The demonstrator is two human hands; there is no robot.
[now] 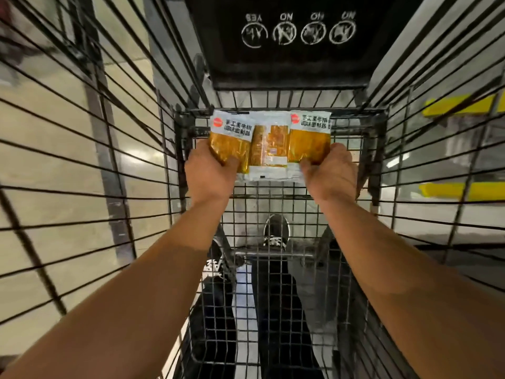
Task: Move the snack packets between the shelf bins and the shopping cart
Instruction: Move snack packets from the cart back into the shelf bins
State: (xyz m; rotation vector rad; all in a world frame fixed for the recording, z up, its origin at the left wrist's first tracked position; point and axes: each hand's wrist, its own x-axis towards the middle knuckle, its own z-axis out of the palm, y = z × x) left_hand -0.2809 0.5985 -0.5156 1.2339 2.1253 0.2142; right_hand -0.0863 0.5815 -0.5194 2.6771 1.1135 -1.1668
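Both arms reach down from the bottom of the frame into the shopping cart (131,149), whose wire sides fan out to the left and right edges. At the centre of the picture the left hand (209,170) and the right hand (329,173) hold a row of snack packets (270,144) between them, one hand at each end.

The packets lie side by side, gold and white. There seem to be three of them, the middle one showing its back, though the exact count is hard to fix. Each thumb presses on the lower face of the row, the left on the gold part and the right near the white strip, with the fingers curled out of sight behind, so the bundle is pinched at both ends. This two-handed hold probably keeps the loose packets flat and together, since one hand could not span the row.

The bundle sits low in the basket, just in front of its far end wall at upper centre. Whether it touches the wire floor cannot be told. A black flap with printed warning icons (297,31) hangs at the top of the frame. Through the mesh below, a shoe (276,228) stands on the pale floor.

No shelf bins are in view, so the packets are either being set down or gathered up.
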